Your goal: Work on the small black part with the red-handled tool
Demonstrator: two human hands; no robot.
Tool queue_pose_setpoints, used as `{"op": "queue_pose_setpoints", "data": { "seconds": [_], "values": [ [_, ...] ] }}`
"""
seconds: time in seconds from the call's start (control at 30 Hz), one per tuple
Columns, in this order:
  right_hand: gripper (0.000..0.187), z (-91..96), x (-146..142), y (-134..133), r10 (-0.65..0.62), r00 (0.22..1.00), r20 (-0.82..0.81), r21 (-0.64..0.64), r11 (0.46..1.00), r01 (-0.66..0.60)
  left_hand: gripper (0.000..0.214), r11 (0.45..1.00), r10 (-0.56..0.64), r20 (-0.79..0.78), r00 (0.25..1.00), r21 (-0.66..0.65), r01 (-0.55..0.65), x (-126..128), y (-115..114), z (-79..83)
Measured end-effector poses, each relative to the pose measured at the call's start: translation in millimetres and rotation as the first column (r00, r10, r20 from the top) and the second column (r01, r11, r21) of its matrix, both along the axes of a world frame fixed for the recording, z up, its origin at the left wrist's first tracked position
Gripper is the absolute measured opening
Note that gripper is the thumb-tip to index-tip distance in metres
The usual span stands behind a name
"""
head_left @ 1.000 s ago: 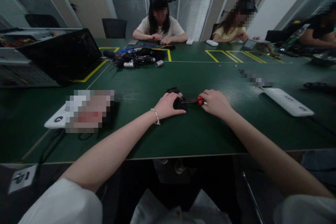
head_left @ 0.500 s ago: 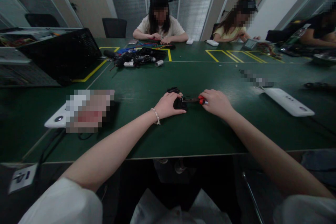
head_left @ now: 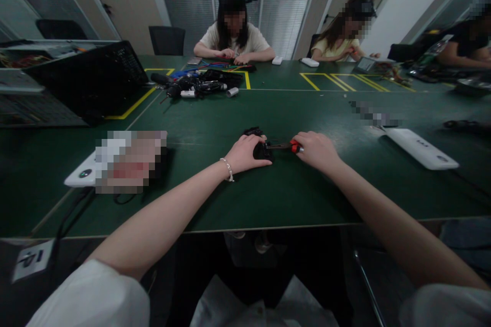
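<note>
Partly, the curled left hand [head_left: 245, 155] hides the small black part [head_left: 261, 152] it holds; the right fist [head_left: 316, 149] grips red-handled pliers [head_left: 283, 146] pointing left

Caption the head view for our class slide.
At a green table, the left hand holds a black part while the right hand grips a red-handled tool.

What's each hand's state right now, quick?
Left hand: holding a small black part between thumb and fingers.
Right hand: closed on a red-handled tool.
</note>
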State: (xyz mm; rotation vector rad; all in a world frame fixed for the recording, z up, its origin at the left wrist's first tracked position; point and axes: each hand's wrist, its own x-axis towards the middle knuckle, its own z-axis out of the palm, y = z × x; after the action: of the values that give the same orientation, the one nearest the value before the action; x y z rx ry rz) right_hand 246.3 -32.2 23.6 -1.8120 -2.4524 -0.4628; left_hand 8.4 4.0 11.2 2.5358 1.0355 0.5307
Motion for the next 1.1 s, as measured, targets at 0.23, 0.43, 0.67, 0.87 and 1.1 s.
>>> {"op": "queue_pose_setpoints", "data": {
  "seconds": [0.23, 0.43, 0.67, 0.87, 1.1],
  "values": [
    [0.021, 1.6, -2.1, -2.1, -0.010, 1.000, 0.015, -0.003, 1.000, 0.010, 0.057, 1.000, -0.006, 0.002, 1.000, 0.000, 0.006, 0.4, 1.7, -2.1],
    [0.021, 0.7, -2.3, -0.3, -0.027, 0.999, 0.021, -0.016, 0.999, 0.028, 0.056, 1.000, -0.018, 0.004, 1.000, 0.021, 0.018, 0.6, 2.3, -3.3],
    [0.020, 3.0, -3.1, -2.8, 0.000, 0.999, 0.049, 0.023, 1.000, -0.001, 0.057, 1.000, -0.001, -0.007, 1.000, 0.002, 0.001, 0.8, 1.0, -1.3],
    [0.026, 0.5, -2.5, -2.9, 0.006, 1.000, 0.027, 0.024, 1.000, -0.007, 0.057, 1.000, -0.006, -0.008, 1.000, 0.012, 0.006, 0.8, 1.1, -1.6],
    [0.024, 0.5, -3.3, -3.5, 0.012, 1.000, 0.028, 0.008, 1.000, -0.012, 0.056, 1.000, -0.004, -0.003, 1.000, 0.008, 0.004, 1.1, 1.9, -2.5]
  ]
}}
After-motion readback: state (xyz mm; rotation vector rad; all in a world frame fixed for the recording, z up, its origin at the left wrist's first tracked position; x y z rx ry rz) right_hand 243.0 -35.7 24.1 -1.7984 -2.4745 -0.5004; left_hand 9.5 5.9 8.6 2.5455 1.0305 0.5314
